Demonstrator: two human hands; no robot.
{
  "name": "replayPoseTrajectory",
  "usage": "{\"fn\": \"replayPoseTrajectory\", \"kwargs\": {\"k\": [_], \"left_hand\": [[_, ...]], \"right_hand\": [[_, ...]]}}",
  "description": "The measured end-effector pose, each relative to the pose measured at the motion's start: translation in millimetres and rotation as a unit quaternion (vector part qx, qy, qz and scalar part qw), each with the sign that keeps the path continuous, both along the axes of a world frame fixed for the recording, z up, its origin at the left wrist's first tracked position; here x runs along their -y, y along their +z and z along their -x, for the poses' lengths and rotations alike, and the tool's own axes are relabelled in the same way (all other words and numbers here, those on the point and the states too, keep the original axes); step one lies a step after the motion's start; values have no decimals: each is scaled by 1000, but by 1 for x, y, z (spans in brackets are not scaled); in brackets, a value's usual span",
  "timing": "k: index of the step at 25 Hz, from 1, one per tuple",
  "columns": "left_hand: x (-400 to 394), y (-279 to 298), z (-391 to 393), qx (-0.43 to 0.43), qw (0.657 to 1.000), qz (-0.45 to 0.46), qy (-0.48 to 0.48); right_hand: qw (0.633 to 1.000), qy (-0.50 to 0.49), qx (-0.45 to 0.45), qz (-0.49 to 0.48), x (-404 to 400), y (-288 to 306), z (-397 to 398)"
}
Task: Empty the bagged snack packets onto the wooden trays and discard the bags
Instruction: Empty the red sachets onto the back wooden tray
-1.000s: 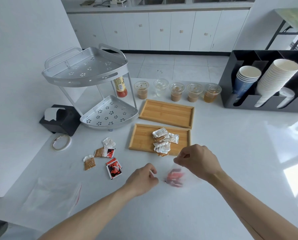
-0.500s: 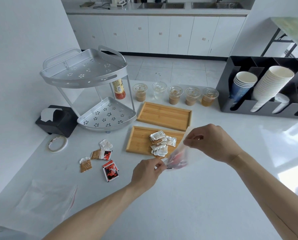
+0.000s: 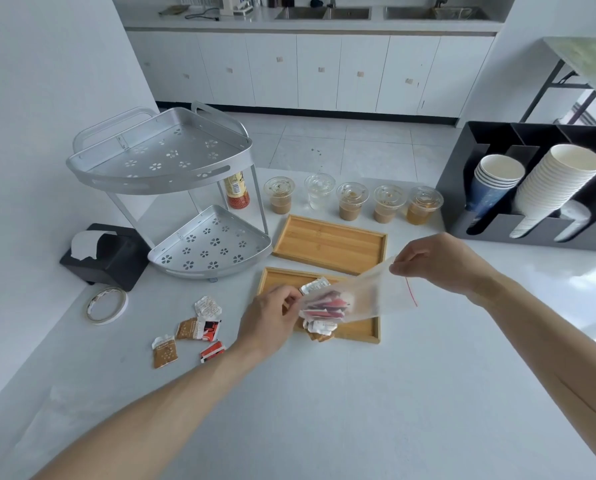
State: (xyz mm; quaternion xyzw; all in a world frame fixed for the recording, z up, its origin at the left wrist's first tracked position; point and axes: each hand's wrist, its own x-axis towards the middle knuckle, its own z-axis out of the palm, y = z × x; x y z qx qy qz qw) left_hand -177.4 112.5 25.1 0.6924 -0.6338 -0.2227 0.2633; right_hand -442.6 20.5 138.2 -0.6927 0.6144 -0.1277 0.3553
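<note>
**Second bag lifted over the near tray**

At frame centre, my right hand (image 3: 438, 263) pinches the upper corner of a clear zip bag (image 3: 355, 299) while my left hand (image 3: 272, 320) grips its lower end, red packets (image 3: 324, 308) bunched inside. A second ago it lay on the counter; now it hangs tilted above the near wooden tray (image 3: 362, 329), ready for tipping out
</note>
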Motion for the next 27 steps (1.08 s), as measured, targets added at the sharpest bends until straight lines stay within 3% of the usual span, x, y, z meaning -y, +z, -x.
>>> {"fn": "replayPoseTrajectory", "kwargs": {"k": [9,13,16,21,27], "left_hand": [[137,54,-50,45,998,-7,44],[181,66,-57,118,993,-8,24],[200,66,-54,169,986,-10,1],[218,53,-50,183,983,-31,1],[246,71,-39,192,981,-38,-11]], "right_hand": [[986,-88,105,-92,107,-15,-40],[970,-162,135,-123,145,-41,-54],[944,-217,175,-177,158,-66,-58],[908,-258,189,-270,162,-105,-62],[879,-283,227,-308,159,-134,-75]]}}
